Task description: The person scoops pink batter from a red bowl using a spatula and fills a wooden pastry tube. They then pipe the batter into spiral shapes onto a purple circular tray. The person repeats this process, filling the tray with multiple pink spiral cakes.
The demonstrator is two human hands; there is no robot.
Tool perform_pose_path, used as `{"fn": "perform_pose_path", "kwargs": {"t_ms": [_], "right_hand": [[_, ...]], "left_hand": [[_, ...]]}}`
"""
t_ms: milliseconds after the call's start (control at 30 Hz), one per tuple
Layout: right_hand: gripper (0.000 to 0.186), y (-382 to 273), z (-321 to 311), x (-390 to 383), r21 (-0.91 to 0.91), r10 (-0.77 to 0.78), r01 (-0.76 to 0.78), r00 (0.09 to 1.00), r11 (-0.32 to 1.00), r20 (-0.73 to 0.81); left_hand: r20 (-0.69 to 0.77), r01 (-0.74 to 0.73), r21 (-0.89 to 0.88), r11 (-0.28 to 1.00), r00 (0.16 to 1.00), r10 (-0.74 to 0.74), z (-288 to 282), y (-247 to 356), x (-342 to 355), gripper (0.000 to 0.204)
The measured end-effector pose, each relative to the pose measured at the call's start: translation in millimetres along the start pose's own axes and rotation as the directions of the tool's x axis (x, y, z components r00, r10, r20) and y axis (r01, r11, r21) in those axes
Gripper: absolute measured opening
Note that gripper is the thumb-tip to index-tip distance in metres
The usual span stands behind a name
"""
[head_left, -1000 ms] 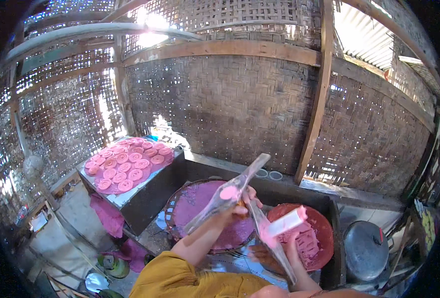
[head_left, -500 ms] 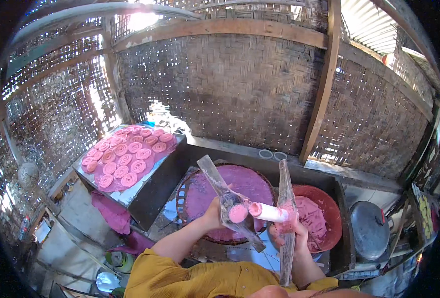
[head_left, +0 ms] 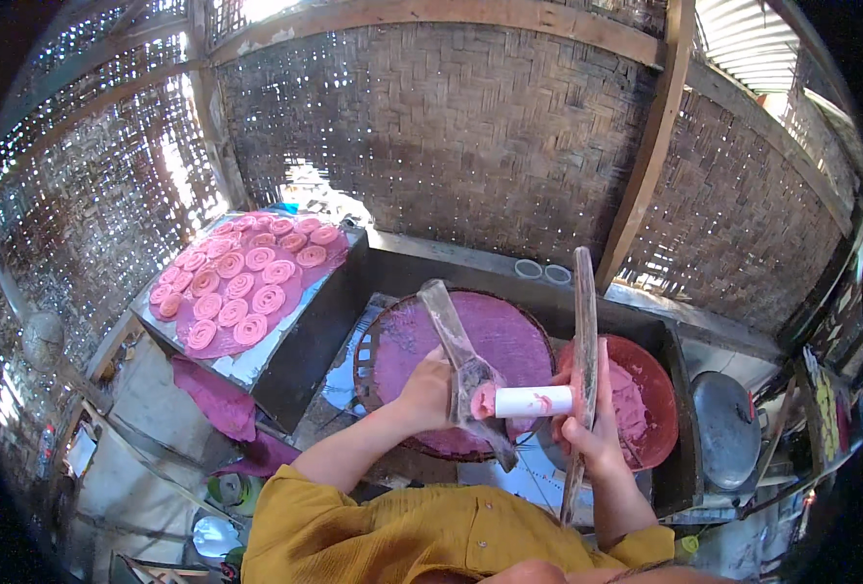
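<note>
My left hand (head_left: 422,394) is closed on a worn wooden press piece (head_left: 443,316) with a pink-smeared round middle (head_left: 475,394). My right hand (head_left: 602,438) grips an upright wooden bar (head_left: 585,292). A white tube (head_left: 529,400) lies crosswise between the two pieces, its right end at the bar and its pink-filled left end at the middle of the left piece; whether that end touches is hard to tell. Beneath them is a round woven tray (head_left: 361,365) with a pink-purple sheet. To the right is a red basin (head_left: 661,428) of pink dough (head_left: 631,404).
At left, many pink coils (head_left: 241,284) cover a sheet on a raised dark block (head_left: 310,360). A lidded metal pot (head_left: 728,438) stands at far right, two small rings (head_left: 558,273) on the back ledge, a green gas cylinder (head_left: 237,492) at lower left. Woven walls surround the work.
The two wooden pieces have turned more upright and come into line, with the white tube now level and its left end at the left piece's middle. The view has tilted downward.
</note>
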State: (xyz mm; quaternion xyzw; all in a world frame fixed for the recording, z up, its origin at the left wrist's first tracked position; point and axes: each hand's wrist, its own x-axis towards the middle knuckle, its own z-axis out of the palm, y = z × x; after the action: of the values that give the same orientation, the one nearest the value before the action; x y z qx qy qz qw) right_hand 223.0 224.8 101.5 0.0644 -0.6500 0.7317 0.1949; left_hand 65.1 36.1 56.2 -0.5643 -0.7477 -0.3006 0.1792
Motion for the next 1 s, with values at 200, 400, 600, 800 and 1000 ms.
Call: {"fn": "perform_pose_path", "kwargs": {"t_ms": [200, 400, 600, 800, 1000], "right_hand": [[0.094, -21.8, 18.2, 5.5, -0.737, -0.356, 0.556, 0.826, 0.386, 0.437], [0.08, -18.2, 35.3, 0.4, -0.742, -0.292, 0.567, 0.823, 0.357, 0.488], [0.086, 7.3, 41.1, 5.9, -0.782, -0.284, 0.473, 0.879, 0.406, 0.384], [0.11, 14.4, 21.4, 40.7, -0.548, 0.191, 0.01, 0.932, 0.837, 0.308], [0.106, 52.2, 1.6, 17.5, 0.194, 0.551, -0.739, 0.626, 0.645, 0.551]], "left_hand": [[-0.09, -0.061, -0.139, 0.988, 0.995, 0.049, -17.7, 3.8, 7.4, 0.035], [-0.012, -0.049, -0.365, 0.93, 0.999, 0.048, -4.2, -0.8, 0.4, 0.055], [0.176, -0.047, -0.075, 0.996, 0.983, 0.06, 0.8, -6.5, 5.3, 0.052], [0.051, 0.241, -0.66, 0.712, 0.96, -0.277, 22.9, -37.2, -2.3, 0.044], [0.276, 0.278, -0.961, 0.001, 0.954, 0.113, -34.1, -59.1, 14.3, 0.097]]}}
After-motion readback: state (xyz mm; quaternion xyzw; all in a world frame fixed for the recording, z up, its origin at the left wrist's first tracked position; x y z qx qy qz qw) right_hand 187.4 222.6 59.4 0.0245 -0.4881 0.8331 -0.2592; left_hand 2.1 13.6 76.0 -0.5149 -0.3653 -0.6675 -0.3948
